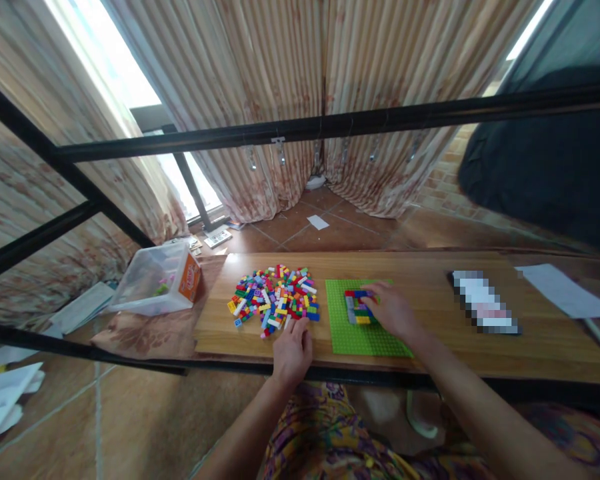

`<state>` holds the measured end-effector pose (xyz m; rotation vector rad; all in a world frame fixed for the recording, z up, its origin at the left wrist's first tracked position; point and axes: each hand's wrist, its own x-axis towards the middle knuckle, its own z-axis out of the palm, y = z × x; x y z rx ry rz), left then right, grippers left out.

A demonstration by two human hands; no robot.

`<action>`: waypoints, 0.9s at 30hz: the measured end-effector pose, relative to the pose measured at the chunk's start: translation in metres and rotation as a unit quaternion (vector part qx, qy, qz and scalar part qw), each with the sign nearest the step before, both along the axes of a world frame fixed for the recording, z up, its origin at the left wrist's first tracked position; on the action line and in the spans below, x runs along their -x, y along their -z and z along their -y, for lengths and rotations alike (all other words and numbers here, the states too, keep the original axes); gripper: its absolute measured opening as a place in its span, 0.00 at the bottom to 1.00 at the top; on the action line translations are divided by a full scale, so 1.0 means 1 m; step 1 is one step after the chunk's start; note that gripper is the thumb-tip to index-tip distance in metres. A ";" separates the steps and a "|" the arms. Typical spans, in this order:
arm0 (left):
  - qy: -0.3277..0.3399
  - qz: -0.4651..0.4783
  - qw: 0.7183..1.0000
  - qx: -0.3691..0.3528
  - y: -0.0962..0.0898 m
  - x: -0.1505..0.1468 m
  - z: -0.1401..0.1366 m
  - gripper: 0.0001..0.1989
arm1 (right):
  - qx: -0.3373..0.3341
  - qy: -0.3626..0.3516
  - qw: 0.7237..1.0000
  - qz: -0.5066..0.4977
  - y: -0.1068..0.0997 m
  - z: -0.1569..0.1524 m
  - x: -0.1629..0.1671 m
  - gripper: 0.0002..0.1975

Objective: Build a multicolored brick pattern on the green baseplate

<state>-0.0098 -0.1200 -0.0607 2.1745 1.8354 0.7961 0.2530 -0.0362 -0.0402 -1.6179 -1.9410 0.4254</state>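
A green studded baseplate (340, 340) lies on the wooden table. On it stands a small rectangular wall of toy bricks (351, 308), with red, blue, grey and yellow pieces showing. My right hand (393, 312) reaches over the wall's right side, thumb and fingers closed on the bricks there; its fingers partly hide that side. To the left is a spread pile of loose multicoloured toy bricks (275, 297). At the pile's near edge rests my left hand (293, 350), fingers curled together with the tips among the bricks. Whatever they pinch is too small to make out.
A clear plastic box (147, 283) with an orange label and a few pieces inside stands at the table's left end. A phone-like dark object (485, 303), blurred out, and a white paper (563, 290) lie to the right. A black metal bar (330, 127) crosses beyond the table.
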 end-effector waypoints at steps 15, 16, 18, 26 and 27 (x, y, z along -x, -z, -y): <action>0.015 0.009 1.000 0.003 0.000 0.001 0.000 0.09 | -0.014 -0.089 0.991 0.096 0.007 0.041 0.120 0.10; 0.014 0.010 1.000 0.001 0.000 0.001 0.000 0.09 | -0.014 -0.090 0.992 0.091 0.008 0.041 0.121 0.10; 0.014 0.013 1.000 -0.002 0.000 0.000 0.000 0.09 | -0.017 -0.093 0.994 0.059 0.008 0.045 0.119 0.11; 0.010 0.008 1.000 -0.009 0.002 0.000 0.000 0.09 | -0.059 0.005 0.993 -0.103 0.004 0.066 0.084 0.13; 0.011 0.009 1.000 -0.011 0.002 0.000 0.000 0.09 | -0.061 0.033 0.992 -0.110 0.004 0.067 0.077 0.14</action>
